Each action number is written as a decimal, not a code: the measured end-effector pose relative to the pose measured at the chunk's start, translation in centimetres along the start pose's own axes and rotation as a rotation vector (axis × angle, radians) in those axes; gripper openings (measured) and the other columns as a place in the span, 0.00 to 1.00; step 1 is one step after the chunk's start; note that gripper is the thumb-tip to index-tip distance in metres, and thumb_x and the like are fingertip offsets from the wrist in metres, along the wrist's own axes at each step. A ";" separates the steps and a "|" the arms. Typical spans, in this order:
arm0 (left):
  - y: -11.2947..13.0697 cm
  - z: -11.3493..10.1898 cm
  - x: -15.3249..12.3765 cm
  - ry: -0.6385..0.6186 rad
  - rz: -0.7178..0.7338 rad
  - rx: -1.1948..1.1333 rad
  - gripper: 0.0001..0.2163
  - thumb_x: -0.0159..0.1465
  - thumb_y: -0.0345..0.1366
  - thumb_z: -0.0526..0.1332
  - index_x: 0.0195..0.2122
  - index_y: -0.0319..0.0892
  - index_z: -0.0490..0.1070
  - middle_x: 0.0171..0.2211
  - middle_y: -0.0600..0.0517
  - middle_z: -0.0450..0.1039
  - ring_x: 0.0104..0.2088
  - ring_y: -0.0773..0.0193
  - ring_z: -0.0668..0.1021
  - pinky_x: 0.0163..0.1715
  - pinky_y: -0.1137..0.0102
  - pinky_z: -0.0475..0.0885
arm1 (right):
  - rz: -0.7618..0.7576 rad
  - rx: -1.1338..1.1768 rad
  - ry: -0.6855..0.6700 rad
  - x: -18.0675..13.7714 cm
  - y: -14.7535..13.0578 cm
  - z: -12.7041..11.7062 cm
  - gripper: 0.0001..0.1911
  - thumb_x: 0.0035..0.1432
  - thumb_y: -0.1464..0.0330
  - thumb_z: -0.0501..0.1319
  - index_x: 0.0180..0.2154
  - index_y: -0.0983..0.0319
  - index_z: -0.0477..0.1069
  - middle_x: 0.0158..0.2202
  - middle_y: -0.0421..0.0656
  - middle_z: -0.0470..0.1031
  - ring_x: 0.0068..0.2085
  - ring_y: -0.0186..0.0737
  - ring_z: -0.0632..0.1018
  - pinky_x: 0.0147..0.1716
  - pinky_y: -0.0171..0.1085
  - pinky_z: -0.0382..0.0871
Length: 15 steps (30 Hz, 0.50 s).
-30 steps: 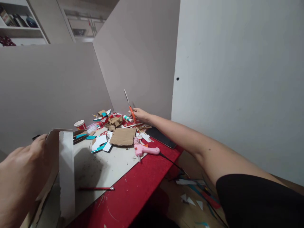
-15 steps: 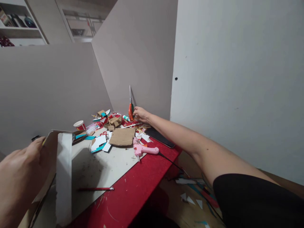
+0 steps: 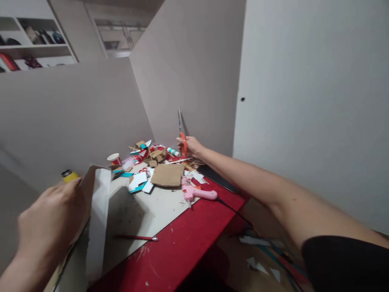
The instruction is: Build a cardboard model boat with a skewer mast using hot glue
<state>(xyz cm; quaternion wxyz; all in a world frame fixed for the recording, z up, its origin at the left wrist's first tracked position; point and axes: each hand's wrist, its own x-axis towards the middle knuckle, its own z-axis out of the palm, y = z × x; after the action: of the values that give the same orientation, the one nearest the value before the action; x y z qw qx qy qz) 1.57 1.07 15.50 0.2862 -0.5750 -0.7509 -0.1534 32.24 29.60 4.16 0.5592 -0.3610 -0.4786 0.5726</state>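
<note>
My left hand (image 3: 54,215) grips a cardboard piece (image 3: 99,219) by its left edge, holding it raised over the near left of the table; a white strip of it faces me. At the far corner my right hand (image 3: 191,147) is closed around the orange handles of scissors (image 3: 183,142). The scissors stand nearly upright, blades pointing up in front of the grey panel. Just left of that hand lies a white and teal roll (image 3: 173,152). A pink glue gun (image 3: 199,193) rests nearer to me, beside a square of brown cardboard (image 3: 168,175).
A red pencil (image 3: 136,237) lies on the white board (image 3: 158,211) over the red table (image 3: 185,239). Paper scraps (image 3: 139,179), a paper cup (image 3: 114,159) and a black flat object (image 3: 217,178) are farther back. Grey panels (image 3: 197,73) enclose the far side. A cord (image 3: 234,210) runs off the table.
My right hand's fingers now wrap round the scissors' handles, where before they were beside them. The view has shifted left, and a yellow object shows behind my left hand, which still holds the cardboard.
</note>
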 end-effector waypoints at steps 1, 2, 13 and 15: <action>0.3 -0.2 -0.2 0.032 0.045 0.126 0.12 0.63 0.45 0.53 0.30 0.48 0.73 0.25 0.48 0.71 0.28 0.52 0.72 0.23 0.68 0.53 | 0.005 0.016 -0.023 -0.5 -0.2 0.3 0.15 0.65 0.64 0.59 0.50 0.65 0.68 0.47 0.46 0.72 0.42 0.40 0.76 0.39 0.43 0.74; 0.5 -0.3 -0.4 0.059 0.085 0.199 0.13 0.65 0.42 0.51 0.36 0.47 0.74 0.28 0.47 0.75 0.32 0.51 0.75 0.22 0.68 0.53 | 0.008 0.033 -0.049 -1.0 -0.4 0.6 0.14 0.65 0.64 0.58 0.48 0.65 0.68 0.44 0.45 0.73 0.38 0.38 0.77 0.36 0.40 0.74; -2.7 1.0 -0.5 0.377 0.114 0.427 0.18 0.68 0.32 0.48 0.53 0.34 0.70 0.37 0.41 0.80 0.39 0.48 0.78 0.22 0.67 0.61 | 0.084 0.205 -0.621 -11.4 -2.7 7.9 0.26 0.52 0.45 0.62 0.32 0.62 0.70 0.18 0.33 0.57 0.17 0.28 0.61 0.15 0.31 0.65; -2.4 1.6 -0.9 0.399 0.138 0.413 0.18 0.68 0.32 0.49 0.55 0.32 0.69 0.43 0.39 0.80 0.41 0.48 0.78 0.25 0.65 0.66 | 0.110 0.233 -0.738 -14.0 -3.2 9.5 0.24 0.53 0.46 0.61 0.34 0.61 0.69 0.19 0.33 0.58 0.17 0.28 0.63 0.17 0.33 0.70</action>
<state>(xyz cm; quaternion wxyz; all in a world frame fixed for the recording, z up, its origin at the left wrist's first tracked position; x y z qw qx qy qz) -0.98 0.59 13.97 0.5490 -0.5127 -0.6542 -0.0878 25.73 14.20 8.18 0.3552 -0.0900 -0.5594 0.7435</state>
